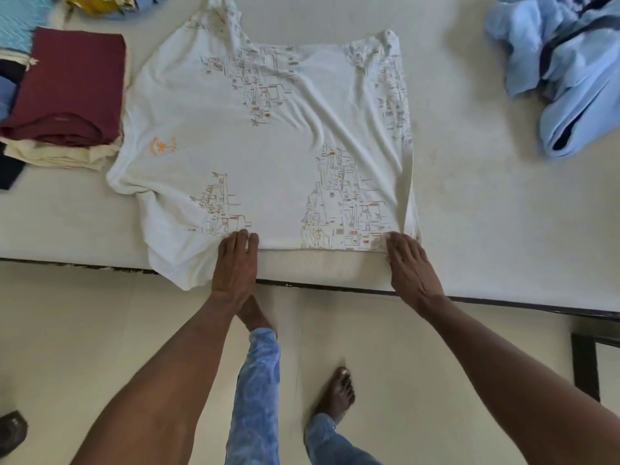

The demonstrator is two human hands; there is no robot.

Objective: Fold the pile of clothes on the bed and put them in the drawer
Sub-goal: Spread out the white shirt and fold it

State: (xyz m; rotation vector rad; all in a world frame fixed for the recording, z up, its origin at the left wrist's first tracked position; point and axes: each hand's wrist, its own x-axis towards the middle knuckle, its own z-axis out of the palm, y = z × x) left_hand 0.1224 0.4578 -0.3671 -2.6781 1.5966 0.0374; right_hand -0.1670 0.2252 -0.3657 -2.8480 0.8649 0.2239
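A white T-shirt (268, 142) with fine line prints and a small orange logo lies spread flat on the bed (469, 203), one sleeve hanging over the near edge. My left hand (236, 263) grips the shirt's near edge by that sleeve, fingers curled into the cloth. My right hand (411, 266) holds the near right corner of the shirt, fingers over the fabric. A stack of folded clothes (67, 95) with a maroon piece on top sits left of the shirt. A crumpled light blue garment (570, 72) lies at the far right.
Further clothes, turquoise and yellow (97, 3), lie at the bed's far left corner. The bed's dark frame edge (335, 288) runs across the view. My legs and bare feet (339, 394) stand on the pale tiled floor below. A dark object (11, 431) sits bottom left.
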